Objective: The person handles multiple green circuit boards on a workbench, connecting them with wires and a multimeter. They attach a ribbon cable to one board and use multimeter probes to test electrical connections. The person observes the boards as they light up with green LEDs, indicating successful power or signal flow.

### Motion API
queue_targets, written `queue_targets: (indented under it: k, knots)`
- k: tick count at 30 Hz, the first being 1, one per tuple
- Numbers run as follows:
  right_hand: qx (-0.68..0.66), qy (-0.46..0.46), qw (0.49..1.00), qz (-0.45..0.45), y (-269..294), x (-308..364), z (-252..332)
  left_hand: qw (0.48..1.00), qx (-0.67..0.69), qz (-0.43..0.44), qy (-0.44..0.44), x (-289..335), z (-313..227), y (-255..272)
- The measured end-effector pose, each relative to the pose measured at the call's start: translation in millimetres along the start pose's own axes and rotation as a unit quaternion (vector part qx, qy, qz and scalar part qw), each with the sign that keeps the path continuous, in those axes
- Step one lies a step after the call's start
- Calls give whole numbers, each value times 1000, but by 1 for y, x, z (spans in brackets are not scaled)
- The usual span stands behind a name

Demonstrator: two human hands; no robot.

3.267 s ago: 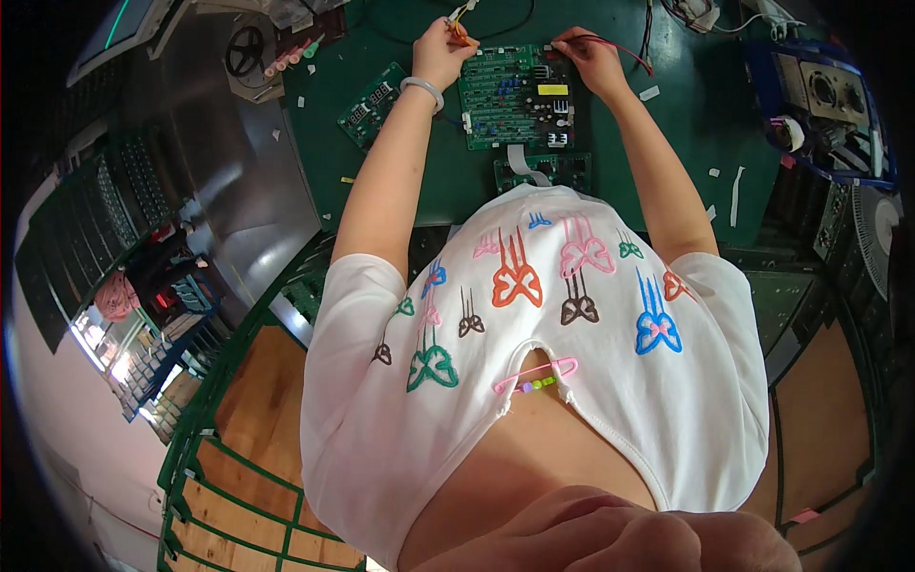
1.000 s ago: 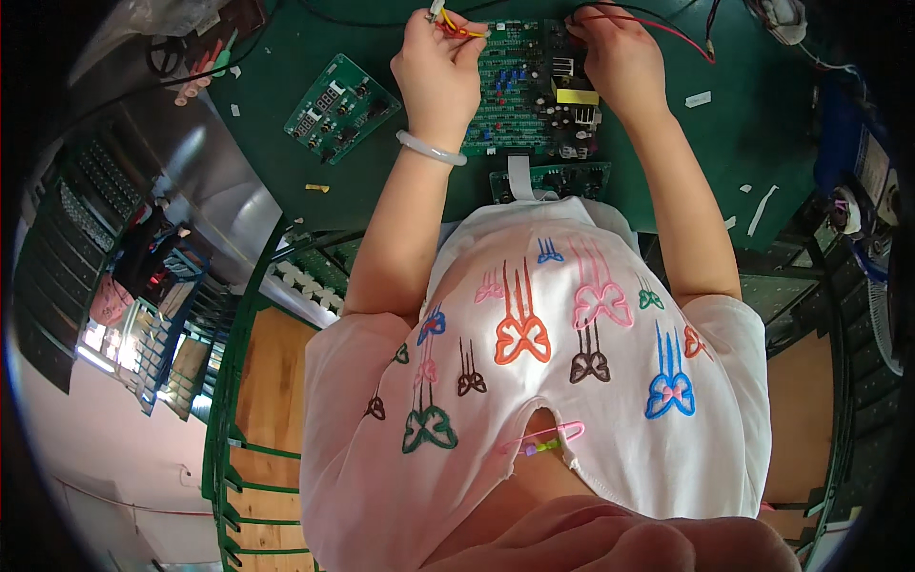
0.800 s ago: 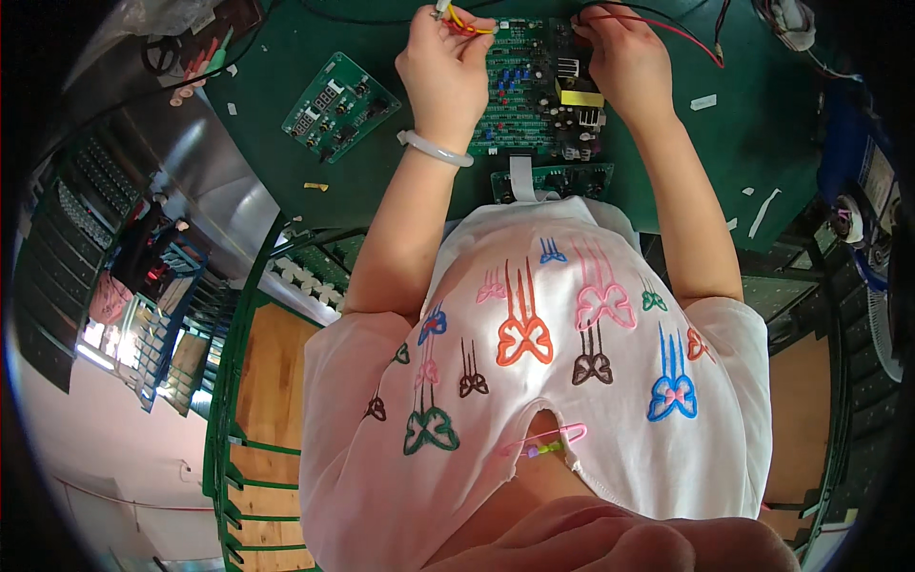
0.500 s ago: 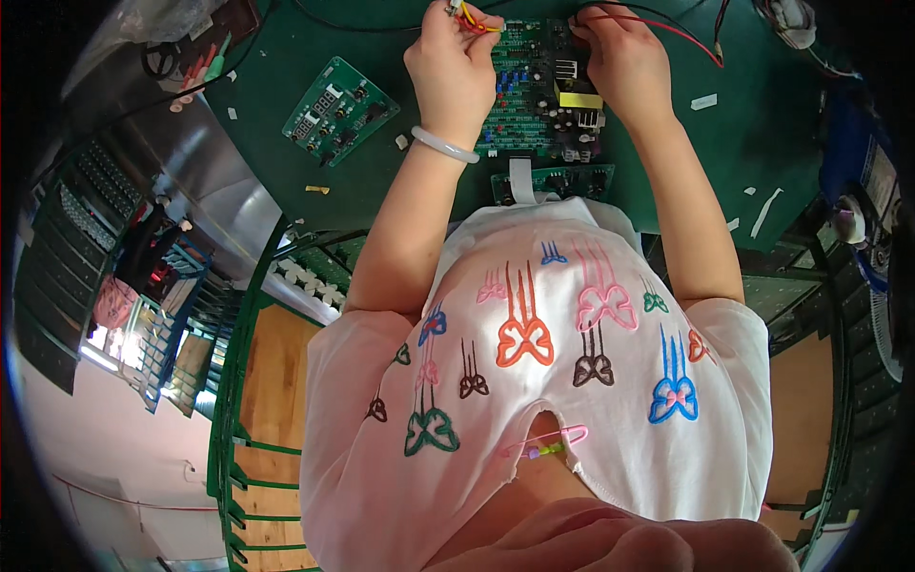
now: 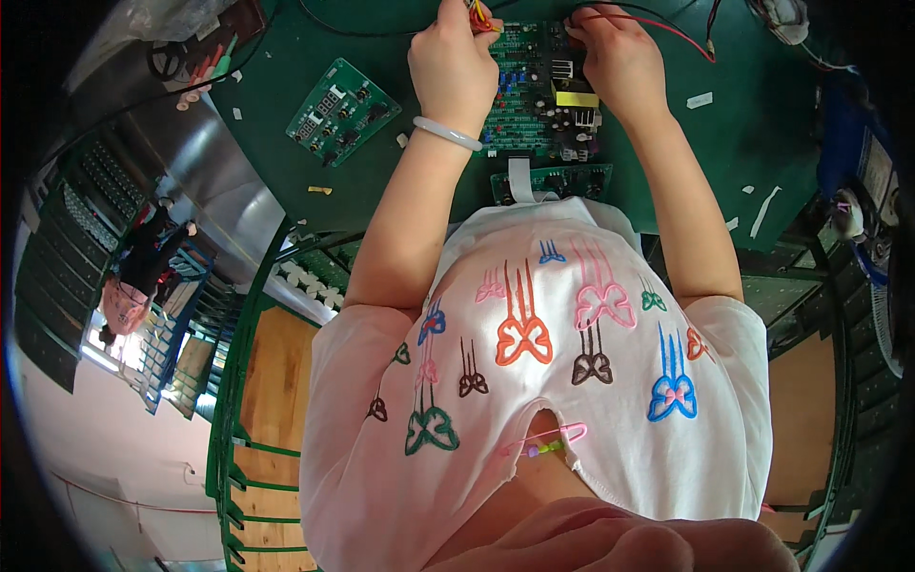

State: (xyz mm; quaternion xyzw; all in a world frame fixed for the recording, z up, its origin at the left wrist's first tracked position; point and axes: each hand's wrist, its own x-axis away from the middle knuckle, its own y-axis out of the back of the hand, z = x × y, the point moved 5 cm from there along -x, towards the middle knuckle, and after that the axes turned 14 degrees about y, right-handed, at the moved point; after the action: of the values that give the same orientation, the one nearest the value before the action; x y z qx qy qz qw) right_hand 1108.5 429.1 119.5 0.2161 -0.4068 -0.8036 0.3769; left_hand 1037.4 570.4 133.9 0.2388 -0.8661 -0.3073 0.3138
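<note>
A populated green circuit board point(image 5: 515, 119) lies on the green table in front of me, with a yellow-wrapped transformer point(image 5: 576, 98) near its right side. At its upper left, the closed fingers of my left hand point(image 5: 454, 76) hold a bundle of red and yellow wires point(image 5: 479, 17). My right hand point(image 5: 624, 67) is closed at the board's upper right corner, beside a red wire point(image 5: 667, 33) and a black one; what its fingertips grip is hidden. Closer to me, a grey ribbon cable point(image 5: 518, 178) runs from a smaller board point(image 5: 583, 179).
Left of my left arm lies another green board point(image 5: 343, 112) with digit displays. Pliers or similar tools with red and green handles point(image 5: 212, 69) sit at the far left. Paper scraps point(image 5: 765, 212) dot the table. A blue fan-like object point(image 5: 858, 162) stands right. Another person point(image 5: 133, 286) is at the far left.
My left hand and its wires have shifted slightly, and the right hand has moved a little left. The other person at far left has come more into view.
</note>
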Motion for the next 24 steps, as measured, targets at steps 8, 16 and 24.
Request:
queue_targets:
  k: [8,16,24]
  knots:
    - [-15,14,999,-31,3,0,2,996,-53,-25,-67,2,-7,-2]
    - [22,35,998,-48,-15,9,-12,994,-94,-6,-51,-3,-11,-2]
    - [4,41,998,-49,-10,10,-11,997,-56,43,-23,-4,-13,3]
